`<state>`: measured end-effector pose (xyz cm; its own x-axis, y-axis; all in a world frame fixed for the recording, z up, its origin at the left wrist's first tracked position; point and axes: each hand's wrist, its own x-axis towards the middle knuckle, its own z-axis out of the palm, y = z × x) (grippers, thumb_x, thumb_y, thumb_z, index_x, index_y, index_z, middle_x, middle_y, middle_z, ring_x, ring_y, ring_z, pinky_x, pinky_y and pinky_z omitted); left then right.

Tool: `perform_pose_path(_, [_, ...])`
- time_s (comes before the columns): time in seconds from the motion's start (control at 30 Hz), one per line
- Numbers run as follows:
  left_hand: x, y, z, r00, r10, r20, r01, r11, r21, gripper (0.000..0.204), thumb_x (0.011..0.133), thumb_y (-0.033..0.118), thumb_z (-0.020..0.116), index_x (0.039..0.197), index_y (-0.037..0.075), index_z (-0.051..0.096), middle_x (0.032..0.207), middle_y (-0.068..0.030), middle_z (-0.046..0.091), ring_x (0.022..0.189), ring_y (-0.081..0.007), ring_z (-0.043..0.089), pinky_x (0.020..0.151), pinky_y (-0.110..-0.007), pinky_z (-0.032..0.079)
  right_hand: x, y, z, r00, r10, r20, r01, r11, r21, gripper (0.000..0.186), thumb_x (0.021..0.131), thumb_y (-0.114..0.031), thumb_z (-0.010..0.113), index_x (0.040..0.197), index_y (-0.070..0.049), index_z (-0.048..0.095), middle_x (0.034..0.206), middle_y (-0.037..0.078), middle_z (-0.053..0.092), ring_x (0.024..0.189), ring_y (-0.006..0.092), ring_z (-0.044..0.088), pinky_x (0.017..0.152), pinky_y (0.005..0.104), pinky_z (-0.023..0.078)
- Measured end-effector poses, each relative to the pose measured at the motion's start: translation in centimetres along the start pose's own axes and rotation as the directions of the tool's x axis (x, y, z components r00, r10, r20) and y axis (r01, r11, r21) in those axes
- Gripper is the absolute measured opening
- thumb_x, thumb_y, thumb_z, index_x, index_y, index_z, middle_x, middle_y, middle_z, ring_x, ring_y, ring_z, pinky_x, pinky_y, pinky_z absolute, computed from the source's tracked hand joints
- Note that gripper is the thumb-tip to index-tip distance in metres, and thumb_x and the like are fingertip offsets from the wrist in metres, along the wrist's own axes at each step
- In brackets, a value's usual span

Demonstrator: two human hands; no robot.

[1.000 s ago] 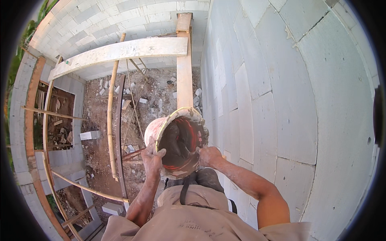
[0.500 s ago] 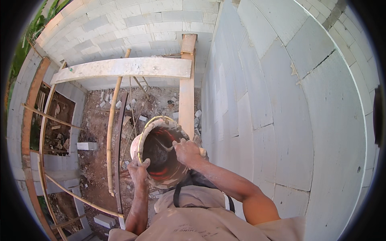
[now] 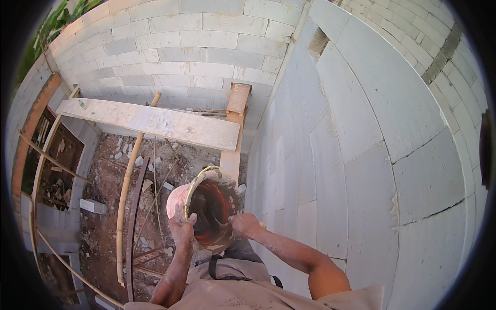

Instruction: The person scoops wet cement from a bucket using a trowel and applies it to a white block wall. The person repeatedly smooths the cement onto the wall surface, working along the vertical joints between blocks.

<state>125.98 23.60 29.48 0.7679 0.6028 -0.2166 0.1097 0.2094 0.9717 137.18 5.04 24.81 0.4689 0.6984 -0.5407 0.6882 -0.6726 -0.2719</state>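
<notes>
A mortar-caked bucket [image 3: 177,202], reddish on the outside with a pale yellow edge, is tilted with its mouth toward me. Dark grey wet mortar [image 3: 211,209] lies inside it. My left hand [image 3: 182,229] is closed on the near left part of the rim, thumb over the edge. At the right side of the mouth, my right hand [image 3: 245,226] is wrapped round a trowel's handle [image 3: 263,225], whose pale end pokes out past the fist. The trowel's blade is hidden within the bucket.
A wide whitish plank [image 3: 155,120] crosses ahead, resting on a narrower brown board [image 3: 231,161]. Bamboo poles [image 3: 127,191] stand to the left. Close on my right rises a grey block wall [image 3: 356,186]. Rubble and a loose white block [image 3: 93,206] lie on the dirt below.
My view has shifted, so the planks and wall sit lower in the picture. My right hand and the trowel have moved from over the bucket's mouth to its right edge. The left grip holds.
</notes>
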Motion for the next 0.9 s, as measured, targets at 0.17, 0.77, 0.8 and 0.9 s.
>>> perform_pose_path(0.17, [6.7, -0.2, 6.8, 0.998, -0.018, 0.063, 0.004, 0.976, 0.219, 0.047, 0.079, -0.008, 0.065, 0.126, -0.003, 0.064, 0.137, -0.0133, 0.060, 0.148, -0.0279, 0.026, 0.117, -0.038, 0.026, -0.7, 5.3, -6.6, 0.995, -0.029, -0.093, 0.047, 0.979, 0.200, 0.032, 0.077, -0.021, 0.063, 0.107, -0.009, 0.066, 0.096, 0.019, 0.070, 0.088, 0.0342, 0.071, 0.074, 0.0476, 0.057])
perform_pose_path(0.77, [26.8, 2.0, 25.3, 0.961, 0.005, 0.278, -0.077, 0.965, 0.251, 0.042, 0.081, 0.008, 0.067, 0.122, 0.000, 0.067, 0.131, -0.0164, 0.064, 0.145, -0.0284, 0.034, 0.115, -0.036, 0.033, 9.0, 25.4, -20.4, 0.860, 0.509, -0.023, -0.505, 0.857, 0.102, 0.055, 0.076, -0.021, 0.061, 0.131, -0.019, 0.060, 0.104, 0.020, 0.069, 0.101, 0.0332, 0.068, 0.087, 0.0460, 0.055])
perform_pose_path(0.8, [28.5, 2.1, 26.4, 0.959, -0.037, 0.283, -0.030, 0.973, 0.230, 0.040, 0.081, 0.008, 0.068, 0.121, 0.000, 0.068, 0.131, -0.0161, 0.064, 0.145, -0.0289, 0.033, 0.115, -0.037, 0.032, 10.4, 26.8, -20.3, 0.878, 0.476, 0.055, -0.479, 0.876, 0.059, 0.057, 0.076, -0.022, 0.061, 0.132, -0.019, 0.059, 0.104, 0.020, 0.069, 0.101, 0.0327, 0.068, 0.087, 0.0457, 0.055])
perform_pose_path(0.9, [34.0, 2.1, 29.6, 0.951, -0.083, 0.298, 0.029, 0.983, 0.180, 0.037, 0.081, 0.006, 0.068, 0.118, 0.000, 0.069, 0.132, -0.0152, 0.063, 0.146, -0.0306, 0.032, 0.116, -0.038, 0.031, 14.1, 29.3, -19.5, 0.903, 0.405, 0.143, -0.421, 0.901, 0.107, 0.059, 0.075, -0.025, 0.063, 0.133, -0.020, 0.059, 0.104, 0.019, 0.070, 0.101, 0.0313, 0.068, 0.088, 0.0447, 0.056])
